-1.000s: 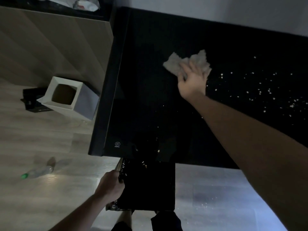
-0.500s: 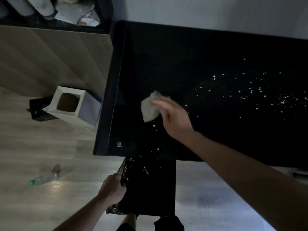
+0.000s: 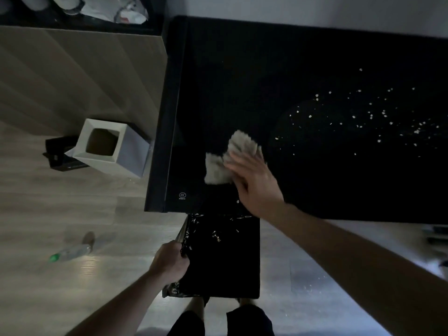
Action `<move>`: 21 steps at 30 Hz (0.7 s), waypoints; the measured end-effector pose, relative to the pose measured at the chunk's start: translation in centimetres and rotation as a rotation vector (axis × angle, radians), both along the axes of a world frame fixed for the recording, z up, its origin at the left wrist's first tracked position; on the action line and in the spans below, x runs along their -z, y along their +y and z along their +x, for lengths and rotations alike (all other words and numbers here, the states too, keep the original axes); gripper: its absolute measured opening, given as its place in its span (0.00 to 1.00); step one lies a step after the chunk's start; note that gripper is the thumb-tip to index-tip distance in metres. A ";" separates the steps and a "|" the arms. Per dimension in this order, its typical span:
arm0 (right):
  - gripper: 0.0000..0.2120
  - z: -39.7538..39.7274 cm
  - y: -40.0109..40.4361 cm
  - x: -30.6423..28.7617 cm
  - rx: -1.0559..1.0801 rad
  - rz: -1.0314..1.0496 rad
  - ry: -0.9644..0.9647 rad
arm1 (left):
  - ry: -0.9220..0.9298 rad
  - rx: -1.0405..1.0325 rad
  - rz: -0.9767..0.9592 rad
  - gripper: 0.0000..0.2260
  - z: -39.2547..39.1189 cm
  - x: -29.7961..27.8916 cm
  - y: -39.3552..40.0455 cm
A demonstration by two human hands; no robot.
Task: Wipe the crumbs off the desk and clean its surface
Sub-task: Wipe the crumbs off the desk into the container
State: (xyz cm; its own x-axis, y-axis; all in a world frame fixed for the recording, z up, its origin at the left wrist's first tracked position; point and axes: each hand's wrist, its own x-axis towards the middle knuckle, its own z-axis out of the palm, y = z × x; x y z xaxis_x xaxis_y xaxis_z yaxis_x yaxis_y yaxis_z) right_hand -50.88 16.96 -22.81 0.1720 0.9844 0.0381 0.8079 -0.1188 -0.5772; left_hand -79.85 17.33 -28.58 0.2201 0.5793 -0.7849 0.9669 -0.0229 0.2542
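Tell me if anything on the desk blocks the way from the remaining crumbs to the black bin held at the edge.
Nothing visible does. The crumbs lie scattered to the right; between them and the bin under the near edge is bare desk, apart from the right hand pressing the cloth. The left hand holds the bin.

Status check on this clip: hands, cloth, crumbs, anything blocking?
Right hand flat on crumpled pale cloth near black desk front edge. Left hand grips black-lined bin below. Pale crumbs remain right. Nothing blocking.

R hand (image 3: 254,183) motion-blurred, hides part of cloth (image 3: 218,168).
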 end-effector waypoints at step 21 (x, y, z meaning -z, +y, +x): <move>0.19 6.8 -0.5 -5.6 0.400 0.233 0.342 | -0.089 -0.059 -0.010 0.11 2.6 -0.6 0.1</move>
